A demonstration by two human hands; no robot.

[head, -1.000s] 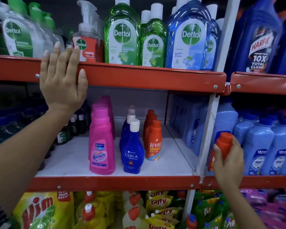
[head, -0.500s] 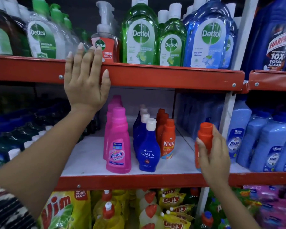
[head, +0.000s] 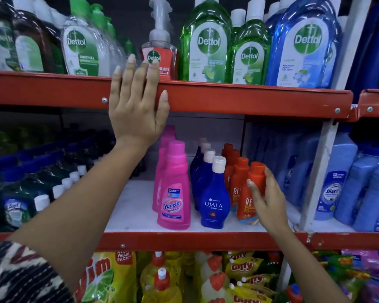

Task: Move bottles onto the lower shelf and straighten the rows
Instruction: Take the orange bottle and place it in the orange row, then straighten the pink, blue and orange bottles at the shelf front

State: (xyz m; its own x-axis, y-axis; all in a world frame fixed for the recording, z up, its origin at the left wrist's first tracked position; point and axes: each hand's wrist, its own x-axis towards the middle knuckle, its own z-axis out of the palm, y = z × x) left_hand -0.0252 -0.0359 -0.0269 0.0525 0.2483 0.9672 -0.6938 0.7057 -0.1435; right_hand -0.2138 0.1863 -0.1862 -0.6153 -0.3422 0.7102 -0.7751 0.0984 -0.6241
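Observation:
My right hand (head: 266, 199) grips an orange Revive bottle (head: 256, 173) standing at the front of the orange row (head: 235, 169) on the white lower shelf (head: 131, 213). Left of it run a row of blue Ujala bottles (head: 213, 206) and a row of pink Vanish bottles (head: 174, 193). My left hand (head: 137, 106) lies flat, fingers spread, against the red front edge of the upper shelf (head: 249, 99), holding nothing.
Dettol bottles (head: 206, 42) fill the upper shelf. Light blue bottles (head: 337, 184) stand right of a white upright post (head: 319, 171). Dark green bottles (head: 18, 206) sit at the left. Yellow Vim and Giffy packs (head: 162, 278) lie below. Bare shelf shows left of the pink row.
My right hand has carried the orange bottle leftward from the post area onto the shelf, to the front of the orange row. The view has shifted; my left hand stays on the upper edge.

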